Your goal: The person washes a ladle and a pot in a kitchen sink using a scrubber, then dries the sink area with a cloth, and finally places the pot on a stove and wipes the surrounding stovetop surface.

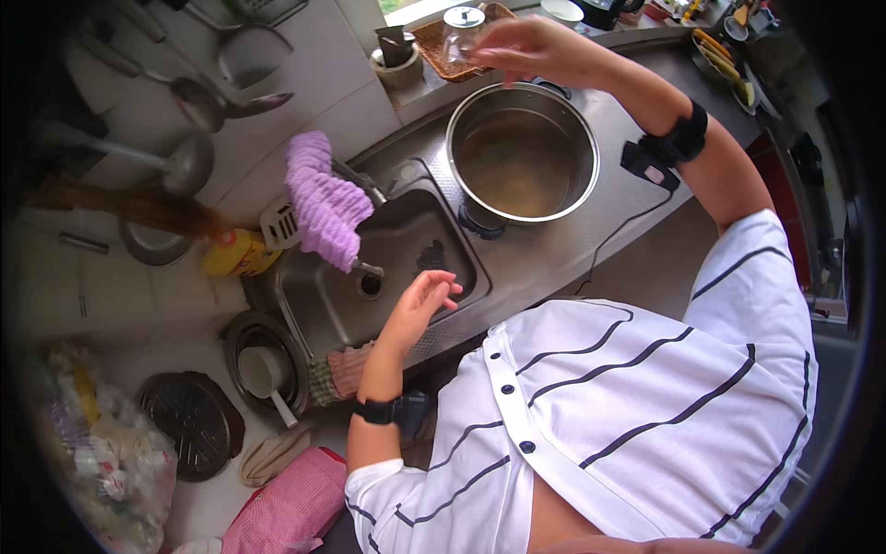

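Observation:
My right hand (519,52) is stretched out above the far rim of a large steel pot (522,154), its fingers loosely bent and apart. The fingertips overlap a glass jar with a metal lid (460,40) in the picture; whether they touch it cannot be told. Cloudy, brownish liquid lies in the pot, which stands on the steel counter. My left hand (432,292) is empty, fingers loosely curled, over the near right edge of the steel sink (332,305). A fluffy purple cloth (325,197) hangs over the faucet, and something dark lies in the basin.
The jar is on a wicker tray (432,48) on the windowsill, beside a small pot (398,69). Ladles (190,163) hang on the tiled wall. A yellow bottle (239,254) stands behind the sink. Left of it, a white saucepan (261,372) sits in stacked basins. A cable crosses the counter's front edge.

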`<state>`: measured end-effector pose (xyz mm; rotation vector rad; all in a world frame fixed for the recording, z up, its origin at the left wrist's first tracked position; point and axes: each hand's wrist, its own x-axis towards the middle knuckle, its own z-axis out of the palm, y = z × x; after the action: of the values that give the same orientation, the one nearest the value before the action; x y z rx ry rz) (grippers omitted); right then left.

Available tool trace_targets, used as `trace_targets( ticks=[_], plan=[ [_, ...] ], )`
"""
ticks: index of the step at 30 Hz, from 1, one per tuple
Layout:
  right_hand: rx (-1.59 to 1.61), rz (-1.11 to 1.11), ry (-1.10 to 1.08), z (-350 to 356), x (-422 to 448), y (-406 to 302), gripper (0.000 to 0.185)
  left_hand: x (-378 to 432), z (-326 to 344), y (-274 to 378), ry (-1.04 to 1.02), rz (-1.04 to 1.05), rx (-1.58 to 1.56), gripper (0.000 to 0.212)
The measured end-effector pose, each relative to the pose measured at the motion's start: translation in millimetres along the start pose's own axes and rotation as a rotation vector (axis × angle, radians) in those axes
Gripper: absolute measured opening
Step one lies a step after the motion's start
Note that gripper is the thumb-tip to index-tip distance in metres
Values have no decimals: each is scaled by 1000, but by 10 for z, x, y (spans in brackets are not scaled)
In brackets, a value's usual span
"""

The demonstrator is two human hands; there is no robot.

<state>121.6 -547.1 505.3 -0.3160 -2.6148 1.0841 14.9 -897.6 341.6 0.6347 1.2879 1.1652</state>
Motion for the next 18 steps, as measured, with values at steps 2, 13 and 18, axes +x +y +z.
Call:
trace_targets(
  ticks=[2,13,18],
  plan=[
    [40,103,-3,-63,-286,612,34,292,-12,-220,39,-103,0,37],
    [-151,564,244,329,-684,3149,58,1147,380,-498,210,-81,-259,28],
    [21,533,211,292,-630,3328,39,1241,458,-584,320,17,-284,21]
  ],
)
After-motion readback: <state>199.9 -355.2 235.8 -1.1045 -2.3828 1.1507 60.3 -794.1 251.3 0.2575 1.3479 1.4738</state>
